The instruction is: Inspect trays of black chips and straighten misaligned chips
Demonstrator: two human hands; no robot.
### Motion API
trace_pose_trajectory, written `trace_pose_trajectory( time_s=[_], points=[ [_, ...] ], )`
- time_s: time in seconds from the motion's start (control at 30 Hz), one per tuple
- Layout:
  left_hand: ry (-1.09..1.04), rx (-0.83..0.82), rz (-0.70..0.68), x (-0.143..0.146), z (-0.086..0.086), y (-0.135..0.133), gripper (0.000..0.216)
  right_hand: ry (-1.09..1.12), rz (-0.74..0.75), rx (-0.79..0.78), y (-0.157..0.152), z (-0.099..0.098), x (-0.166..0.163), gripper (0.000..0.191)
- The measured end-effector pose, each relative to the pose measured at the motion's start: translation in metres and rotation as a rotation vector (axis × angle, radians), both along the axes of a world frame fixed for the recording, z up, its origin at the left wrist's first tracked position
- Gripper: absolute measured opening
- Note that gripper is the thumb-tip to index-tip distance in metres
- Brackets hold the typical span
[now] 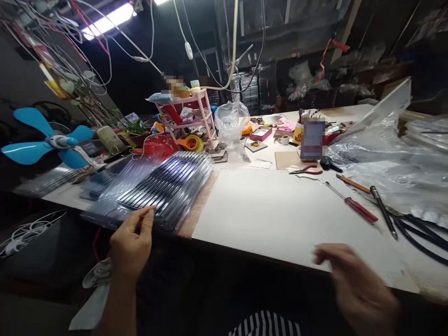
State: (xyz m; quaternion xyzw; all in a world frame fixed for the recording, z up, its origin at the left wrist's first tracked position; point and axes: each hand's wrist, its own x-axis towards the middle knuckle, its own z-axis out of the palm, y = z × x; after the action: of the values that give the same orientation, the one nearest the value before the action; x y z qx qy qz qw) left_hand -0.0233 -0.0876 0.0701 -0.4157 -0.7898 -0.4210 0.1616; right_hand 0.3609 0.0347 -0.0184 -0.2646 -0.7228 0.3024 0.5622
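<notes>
On the left of the bench lies a stack of black slatted panels (168, 179) in clear, shiny plastic. My left hand (135, 238) is at the near edge of this stack, thumb and index finger closed in a pinch on the near end of the top panel. To the right is a large white sheet (266, 210) lying flat on the bench. My right hand (360, 289) hovers over the sheet's near right edge, its fingers curled and smeared by motion. Nothing can be made out in it.
A red-handled screwdriver (360, 209), pliers (308, 170), a black pen (383, 212) and dark-handled scissors (416, 228) lie at the right. Crumpled clear plastic (395, 163) is behind them. A blue fan (56, 140) and a pink rack (189, 116) stand left; cables hang overhead.
</notes>
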Motion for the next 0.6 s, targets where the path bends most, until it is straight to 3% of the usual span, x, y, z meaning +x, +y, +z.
trace_pose_trajectory(
  time_s=[0.07, 0.13, 0.23, 0.33, 0.43, 0.6],
  points=[
    [0.138, -0.009, 0.077, -0.026, -0.005, -0.007, 0.036, -0.135, 0.261, 0.098, -0.011, 0.016, -0.052, 0.033],
    [0.245, -0.058, 0.038, -0.043, -0.012, -0.006, 0.043, -0.231, 0.386, 0.222, -0.016, 0.032, -0.098, 0.035],
    [0.344, -0.176, -0.096, -0.052, -0.026, 0.006, 0.056, -0.389, 0.472, 0.311, -0.019, 0.050, -0.146, 0.031],
    [0.455, -0.245, -0.077, -0.049, -0.042, 0.019, 0.059, -0.622, 0.550, 0.337, -0.015, 0.055, -0.177, 0.027],
    [0.530, -0.216, -0.004, -0.049, -0.052, 0.022, 0.052, -0.782, 0.627, 0.209, -0.006, 0.051, -0.204, 0.027],
    [0.610, -0.204, 0.016, -0.047, -0.054, 0.025, 0.047, -0.711, 0.654, -0.041, 0.006, 0.036, -0.249, 0.032]
  ],
)
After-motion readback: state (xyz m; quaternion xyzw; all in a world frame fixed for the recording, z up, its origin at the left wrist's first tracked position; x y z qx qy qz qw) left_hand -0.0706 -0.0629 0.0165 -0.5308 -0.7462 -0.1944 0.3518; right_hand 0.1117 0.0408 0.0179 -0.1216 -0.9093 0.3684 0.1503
